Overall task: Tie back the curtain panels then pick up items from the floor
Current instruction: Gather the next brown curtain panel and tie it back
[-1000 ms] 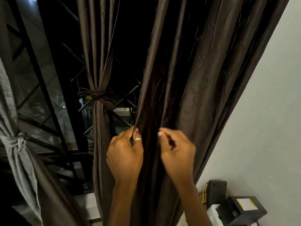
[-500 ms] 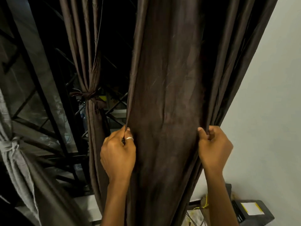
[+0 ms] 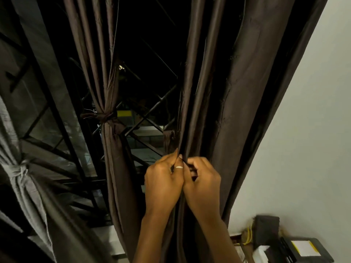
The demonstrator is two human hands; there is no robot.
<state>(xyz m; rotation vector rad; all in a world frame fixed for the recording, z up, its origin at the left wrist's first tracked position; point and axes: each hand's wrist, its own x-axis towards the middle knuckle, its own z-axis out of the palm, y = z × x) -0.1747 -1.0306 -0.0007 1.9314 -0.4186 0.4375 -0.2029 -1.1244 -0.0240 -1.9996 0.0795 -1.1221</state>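
Observation:
A dark brown curtain panel (image 3: 237, 92) hangs loose on the right, against the white wall. My left hand (image 3: 163, 179), with a ring on one finger, grips the panel's left edge at about waist height. Pressed right beside it, my right hand (image 3: 203, 181) clutches gathered folds of the same panel. The two hands touch, with fabric bunched between them. Another brown panel (image 3: 108, 76) in the middle is tied with a knot (image 3: 105, 117). At the far left, a grey curtain (image 3: 20, 186) is tied too.
A dark window with a black metal grille (image 3: 148, 114) lies behind the curtains. At the bottom right, against the white wall (image 3: 303, 149), sit a black box with a yellow-white label (image 3: 303, 249) and a dark block with yellow wires (image 3: 266, 232).
My right hand went out to the panel's right edge, then swung back left with the fabric and now meets my left hand. The panel is bunched narrower. The view shifted slightly.

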